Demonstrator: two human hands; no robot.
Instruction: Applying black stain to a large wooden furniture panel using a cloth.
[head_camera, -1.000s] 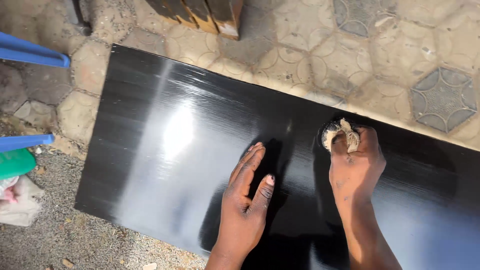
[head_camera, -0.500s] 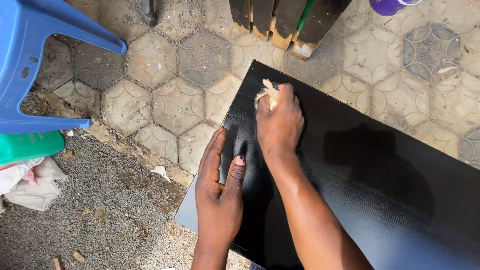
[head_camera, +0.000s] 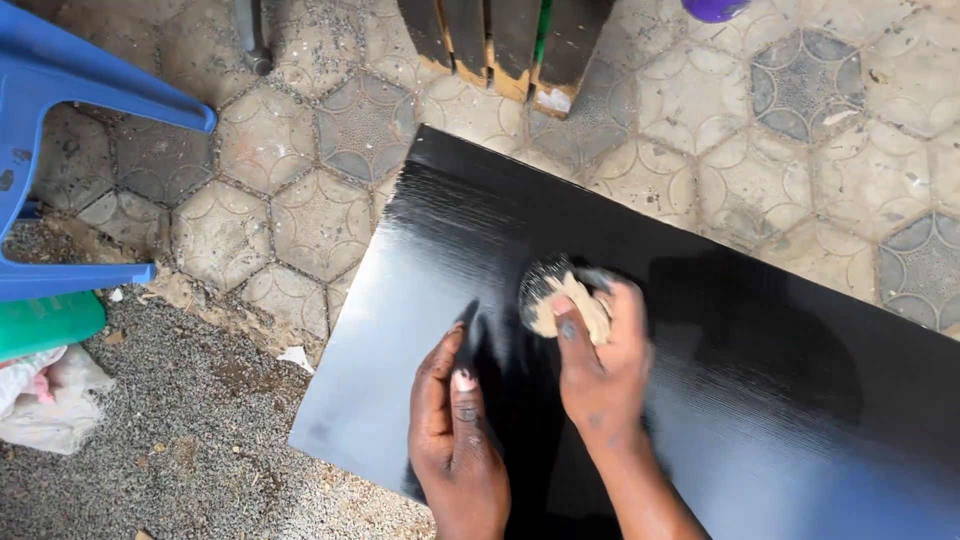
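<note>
Head view, looking down: a glossy black board (head_camera: 700, 380) lies flat on the ground, partly over hexagonal paving (head_camera: 300, 180) and partly over gravel (head_camera: 150, 430). The right hand (head_camera: 600, 370) presses a beige pad of cloth (head_camera: 572, 308) against the board near its middle, fingers curled and pinching the wad, fingertips dark with stain. The left hand (head_camera: 455, 440) lies flat just beside it, fingers pressed together and pointing up the board, steadying it.

As far as can be judged, the coating is well along: the whole visible face is evenly black and shiny, with fine streaks toward the upper left corner (no bare wood shows anywhere). What is left looks like evening out the sheen.

Compared with half a second ago, the right hand has come back from the board's upper left corner toward the middle, and the view has swung so more of the board shows. The left hand has stayed flat.

A blue plastic stool (head_camera: 70, 150) stands at the left, with dark planks (head_camera: 510, 45) leaning at the top.
</note>
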